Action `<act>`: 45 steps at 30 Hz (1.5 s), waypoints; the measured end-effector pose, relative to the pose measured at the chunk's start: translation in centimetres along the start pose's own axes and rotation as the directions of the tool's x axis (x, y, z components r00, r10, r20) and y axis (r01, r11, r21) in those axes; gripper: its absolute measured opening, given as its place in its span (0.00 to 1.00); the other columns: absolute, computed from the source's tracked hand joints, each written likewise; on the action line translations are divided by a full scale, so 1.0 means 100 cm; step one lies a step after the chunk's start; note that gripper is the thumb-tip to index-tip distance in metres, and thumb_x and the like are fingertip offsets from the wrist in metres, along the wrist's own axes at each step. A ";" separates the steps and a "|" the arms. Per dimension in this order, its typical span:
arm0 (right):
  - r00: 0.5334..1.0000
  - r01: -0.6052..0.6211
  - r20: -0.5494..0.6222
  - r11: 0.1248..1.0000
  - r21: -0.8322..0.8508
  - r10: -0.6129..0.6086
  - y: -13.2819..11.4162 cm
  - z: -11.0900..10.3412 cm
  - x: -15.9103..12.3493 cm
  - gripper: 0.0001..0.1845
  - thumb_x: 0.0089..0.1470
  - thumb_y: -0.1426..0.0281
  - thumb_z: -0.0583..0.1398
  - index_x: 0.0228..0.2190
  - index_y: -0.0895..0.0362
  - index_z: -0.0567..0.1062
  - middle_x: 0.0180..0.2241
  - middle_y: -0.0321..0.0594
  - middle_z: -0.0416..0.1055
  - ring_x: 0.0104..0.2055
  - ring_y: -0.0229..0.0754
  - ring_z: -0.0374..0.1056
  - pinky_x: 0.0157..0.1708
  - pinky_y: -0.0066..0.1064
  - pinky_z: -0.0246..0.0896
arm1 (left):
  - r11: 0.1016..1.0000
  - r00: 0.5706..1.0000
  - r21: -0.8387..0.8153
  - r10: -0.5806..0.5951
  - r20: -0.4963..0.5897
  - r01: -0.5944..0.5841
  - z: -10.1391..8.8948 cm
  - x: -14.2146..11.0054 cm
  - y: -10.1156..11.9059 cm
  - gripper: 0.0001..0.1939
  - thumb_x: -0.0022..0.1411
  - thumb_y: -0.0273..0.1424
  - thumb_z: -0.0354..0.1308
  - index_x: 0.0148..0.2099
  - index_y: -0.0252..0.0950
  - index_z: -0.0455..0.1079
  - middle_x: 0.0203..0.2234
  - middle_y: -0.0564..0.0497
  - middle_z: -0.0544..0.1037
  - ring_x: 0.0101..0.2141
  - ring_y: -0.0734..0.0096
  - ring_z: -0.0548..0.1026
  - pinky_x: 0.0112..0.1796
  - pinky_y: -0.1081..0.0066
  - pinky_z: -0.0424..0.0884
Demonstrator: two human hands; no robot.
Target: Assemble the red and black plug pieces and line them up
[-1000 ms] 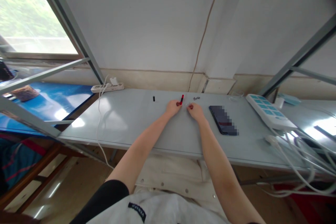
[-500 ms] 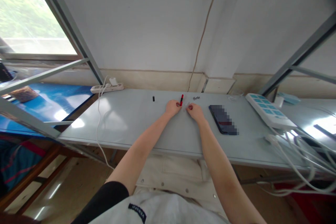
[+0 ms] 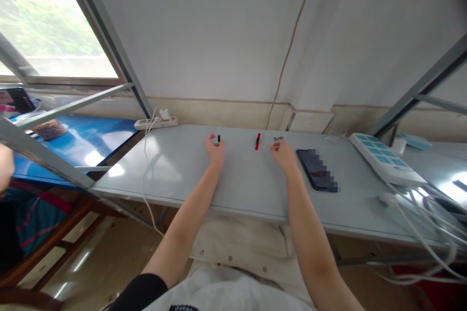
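Note:
A small black cylinder [image 3: 219, 138] stands upright on the grey table [image 3: 248, 184]. My left hand [image 3: 216, 150] is around it from the near side, thumb and fingers apart; whether they touch it I cannot tell. To the right lies a red and black pen-like stick [image 3: 258, 141], between my two hands and free of both. My right hand [image 3: 283, 154] has its fingertips pressed together beside a faint clear piece [image 3: 266, 148]; what they hold is too small to name. Just beyond that hand rests a little cluster of dark small pieces [image 3: 278, 138].
A phone [image 3: 313, 170] lies right of my right hand. Farther right are a white power strip [image 3: 386, 159] and tangled white cables [image 3: 419, 233]. Another power strip [image 3: 156, 123] sits at the back left, its cable [image 3: 146, 170] crossing the table. Part of a person [image 3: 5, 167] shows at the left edge.
My left hand has let go of the red and black stick and moved left to the black cylinder. The stick now lies on the table. My right hand stays near its place; the view has shifted slightly.

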State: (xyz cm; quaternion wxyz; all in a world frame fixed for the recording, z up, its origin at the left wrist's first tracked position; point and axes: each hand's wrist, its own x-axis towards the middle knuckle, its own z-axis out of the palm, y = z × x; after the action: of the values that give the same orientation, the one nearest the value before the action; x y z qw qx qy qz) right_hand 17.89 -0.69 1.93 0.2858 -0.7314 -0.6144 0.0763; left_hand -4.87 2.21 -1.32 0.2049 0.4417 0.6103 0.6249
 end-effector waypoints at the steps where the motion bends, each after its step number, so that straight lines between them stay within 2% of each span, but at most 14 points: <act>1: 0.997 0.020 -0.073 0.999 0.032 -0.017 -0.008 -0.005 -0.002 0.10 0.50 0.67 0.53 0.34 0.59 0.68 0.30 0.44 0.71 0.33 0.42 0.66 0.32 0.30 0.55 | 0.997 0.998 0.029 -0.067 0.008 0.066 -0.001 0.004 -0.003 0.23 0.51 0.30 0.53 0.50 0.33 0.55 0.41 0.46 0.67 0.28 0.79 0.68 0.34 0.74 0.65; 3: 0.978 0.105 -0.188 0.989 0.099 -0.085 -0.025 -0.011 -0.007 0.11 0.51 0.65 0.51 0.33 0.59 0.68 0.28 0.44 0.71 0.31 0.41 0.66 0.32 0.30 0.54 | 0.986 0.992 0.120 -0.117 0.036 0.112 -0.003 0.013 -0.009 0.23 0.50 0.32 0.55 0.49 0.32 0.57 0.35 0.47 0.69 0.34 0.74 0.69 0.39 0.72 0.63; 5: 0.957 0.222 -0.226 0.962 0.159 -0.183 -0.044 -0.009 -0.013 0.13 0.52 0.64 0.49 0.32 0.58 0.67 0.27 0.43 0.70 0.29 0.40 0.65 0.31 0.29 0.54 | 0.974 0.994 0.219 -0.075 0.075 0.057 -0.006 0.020 -0.012 0.24 0.49 0.33 0.56 0.49 0.33 0.58 0.31 0.50 0.70 0.38 0.70 0.68 0.43 0.71 0.61; 8: 0.932 0.359 -0.133 0.910 0.208 -0.337 -0.069 0.006 -0.020 0.12 0.53 0.64 0.49 0.33 0.57 0.67 0.25 0.40 0.70 0.27 0.38 0.64 0.29 0.27 0.53 | 0.943 0.987 0.333 -0.029 0.156 -0.025 -0.009 0.027 -0.015 0.25 0.49 0.33 0.57 0.50 0.33 0.60 0.26 0.51 0.71 0.36 0.68 0.70 0.42 0.70 0.62; 11: 0.905 0.417 -0.013 0.881 0.223 -0.425 -0.085 0.028 -0.025 0.10 0.52 0.66 0.50 0.33 0.56 0.68 0.24 0.38 0.69 0.26 0.36 0.63 0.28 0.26 0.52 | 0.919 0.981 0.388 -0.007 0.192 -0.069 -0.009 0.030 -0.018 0.23 0.50 0.35 0.55 0.49 0.32 0.63 0.23 0.51 0.71 0.31 0.69 0.71 0.38 0.71 0.63; 20: 0.894 0.389 0.031 0.810 0.439 -0.446 -0.080 0.072 -0.031 0.10 0.52 0.65 0.49 0.32 0.56 0.67 0.20 0.33 0.65 0.22 0.35 0.60 0.25 0.25 0.53 | 0.906 0.972 0.391 0.078 0.222 -0.162 -0.007 0.029 -0.018 0.11 0.54 0.30 0.48 0.34 0.32 0.70 0.29 0.46 0.75 0.32 0.71 0.72 0.37 0.73 0.64; 26: 0.921 0.346 0.016 0.833 0.432 -0.390 -0.074 0.076 -0.033 0.09 0.50 0.66 0.49 0.30 0.55 0.66 0.19 0.33 0.64 0.21 0.35 0.59 0.25 0.26 0.52 | 0.853 0.953 0.463 0.119 0.277 -0.241 -0.006 0.019 -0.014 0.15 0.54 0.31 0.49 0.45 0.33 0.64 0.31 0.47 0.73 0.35 0.69 0.70 0.39 0.70 0.63; 29: 0.929 0.338 0.008 0.853 0.397 -0.371 -0.074 0.074 -0.034 0.08 0.50 0.67 0.49 0.30 0.55 0.67 0.19 0.33 0.64 0.21 0.36 0.59 0.25 0.26 0.52 | 0.780 0.901 0.493 0.202 0.384 -0.385 -0.001 0.013 -0.011 0.20 0.56 0.31 0.48 0.52 0.34 0.59 0.41 0.43 0.70 0.42 0.66 0.67 0.42 0.68 0.62; 33: 0.934 0.338 -0.012 0.871 0.357 -0.357 -0.072 0.071 -0.035 0.09 0.51 0.67 0.48 0.30 0.55 0.67 0.20 0.34 0.65 0.22 0.36 0.60 0.25 0.25 0.53 | 0.615 0.732 0.502 0.189 0.655 -0.608 0.011 0.010 -0.005 0.20 0.57 0.27 0.44 0.52 0.41 0.61 0.52 0.45 0.61 0.50 0.60 0.59 0.45 0.61 0.58; 36: 0.932 0.344 -0.011 0.876 0.340 -0.362 -0.070 0.072 -0.035 0.10 0.51 0.67 0.48 0.31 0.55 0.67 0.21 0.34 0.66 0.22 0.36 0.61 0.25 0.25 0.53 | 0.530 0.635 0.485 0.139 0.760 -0.696 0.019 0.015 -0.001 0.18 0.58 0.26 0.43 0.49 0.41 0.64 0.50 0.45 0.64 0.49 0.59 0.60 0.46 0.59 0.56; 38: 0.929 0.351 -0.010 0.876 0.329 -0.369 -0.069 0.074 -0.035 0.09 0.51 0.67 0.48 0.31 0.55 0.67 0.22 0.35 0.66 0.23 0.36 0.61 0.26 0.25 0.53 | 0.500 0.614 0.477 0.147 0.776 -0.723 0.022 0.022 0.001 0.16 0.58 0.26 0.43 0.45 0.38 0.66 0.46 0.44 0.67 0.47 0.60 0.62 0.46 0.59 0.56; 41: 0.928 0.357 -0.010 0.878 0.319 -0.374 -0.069 0.076 -0.035 0.10 0.51 0.68 0.48 0.31 0.55 0.67 0.22 0.35 0.67 0.23 0.36 0.62 0.26 0.25 0.53 | 0.501 0.614 0.469 0.169 0.771 -0.727 0.019 0.032 0.001 0.11 0.57 0.26 0.46 0.40 0.36 0.67 0.41 0.43 0.70 0.47 0.60 0.62 0.45 0.60 0.56; 43: 0.931 0.349 -0.006 0.882 0.318 -0.366 -0.070 0.076 -0.036 0.10 0.51 0.68 0.49 0.31 0.55 0.67 0.22 0.35 0.67 0.24 0.36 0.62 0.27 0.26 0.54 | 0.552 0.645 0.473 0.164 0.747 -0.687 0.016 0.038 0.000 0.09 0.56 0.26 0.48 0.39 0.35 0.67 0.40 0.43 0.71 0.46 0.61 0.63 0.45 0.60 0.56; 45: 0.938 0.328 -0.007 0.885 0.331 -0.345 -0.071 0.074 -0.037 0.10 0.51 0.68 0.49 0.32 0.55 0.68 0.22 0.36 0.67 0.24 0.36 0.62 0.27 0.26 0.54 | 0.657 0.679 0.449 0.134 0.722 -0.606 0.012 0.041 0.000 0.09 0.56 0.27 0.49 0.40 0.36 0.66 0.37 0.46 0.73 0.42 0.65 0.67 0.44 0.63 0.58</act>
State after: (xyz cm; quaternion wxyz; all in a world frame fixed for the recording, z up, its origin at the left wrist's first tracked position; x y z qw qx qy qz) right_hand 7.54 -1.15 -1.46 0.3958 -0.5538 -0.7180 0.1456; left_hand -6.08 6.17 -0.25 0.0860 0.7888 0.5710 0.2104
